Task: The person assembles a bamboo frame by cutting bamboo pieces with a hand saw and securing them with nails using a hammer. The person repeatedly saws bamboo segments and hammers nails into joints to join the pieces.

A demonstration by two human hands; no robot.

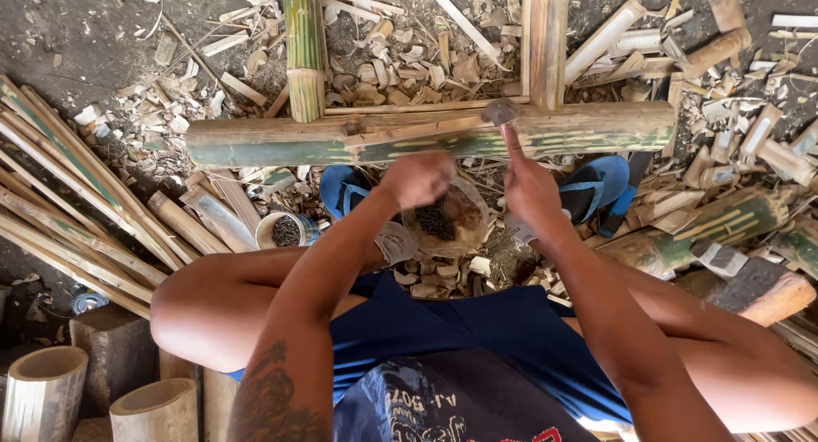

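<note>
A thick green-and-tan bamboo pole (281, 140) lies crosswise in front of me, joined to upright bamboo pieces (545, 42). My right hand (530, 191) grips a hammer, whose head (501, 111) sits at the pole's top edge. My left hand (417, 178) is closed and blurred, just below the pole; I cannot tell what it pinches. Between my knees lies a clear plastic bag (447, 221) of dark nails.
Split bamboo strips (77, 203) lean at the left. Bamboo chips and offcuts (400, 59) litter the ground. A small tin of nails (285, 231) stands near my left knee. Cut bamboo tubes (43, 391) stand bottom left. Blue sandals (596, 186) are on my feet.
</note>
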